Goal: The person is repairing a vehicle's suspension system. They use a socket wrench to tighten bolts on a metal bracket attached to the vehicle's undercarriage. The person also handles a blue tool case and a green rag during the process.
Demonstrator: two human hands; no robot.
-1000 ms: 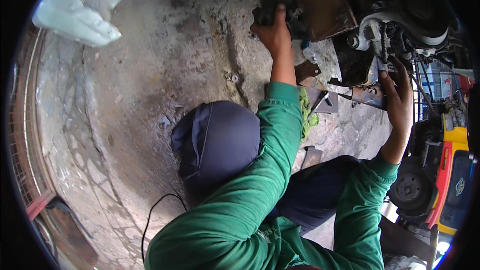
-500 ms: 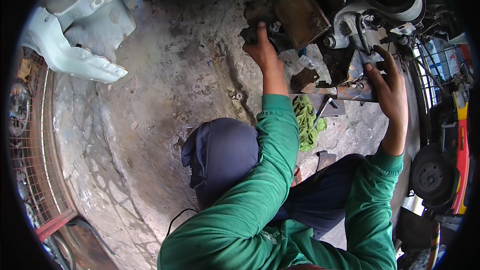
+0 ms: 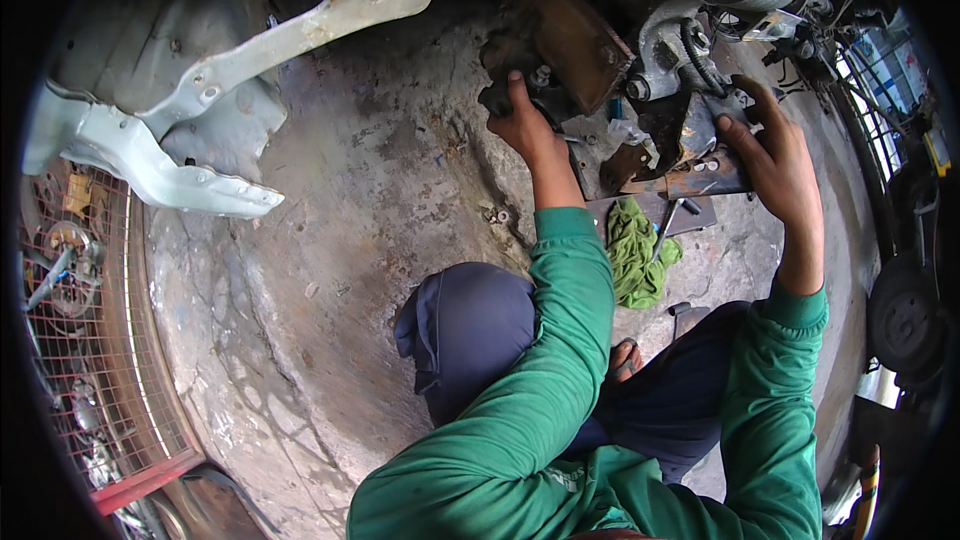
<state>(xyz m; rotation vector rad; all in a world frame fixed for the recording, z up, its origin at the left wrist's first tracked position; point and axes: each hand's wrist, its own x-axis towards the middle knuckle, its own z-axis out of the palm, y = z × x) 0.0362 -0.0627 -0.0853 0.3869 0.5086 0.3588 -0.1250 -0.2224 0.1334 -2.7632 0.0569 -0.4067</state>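
My left hand (image 3: pixel 530 135) is closed on a dark, greasy metal part (image 3: pixel 508 52), its thumb lying along the top and its other fingers mostly hidden. Just right of that part stands a rusty brown metal plate (image 3: pixel 580 45). With thumb and forefinger, my right hand (image 3: pixel 778 160) grips the end of a dark metal bracket (image 3: pixel 697 128) with a bare, shiny face. A grey cast metal arm (image 3: pixel 660 50) with a bolt sits above the bracket. Below it, a rusty tube (image 3: pixel 708 175) passes close to my right palm.
A green rag (image 3: pixel 635 252) with a metal-shafted tool (image 3: pixel 664 225) on it lies on the stained concrete floor (image 3: pixel 370 160). At the upper left hangs a pale body panel (image 3: pixel 165 165). A wire mesh frame (image 3: pixel 120 320) borders the left, and a wheel (image 3: pixel 903 315) stands far right.
The head view has shifted, bringing more of the pale panel and mesh into sight. Both hands keep about the same hold on the metal parts.
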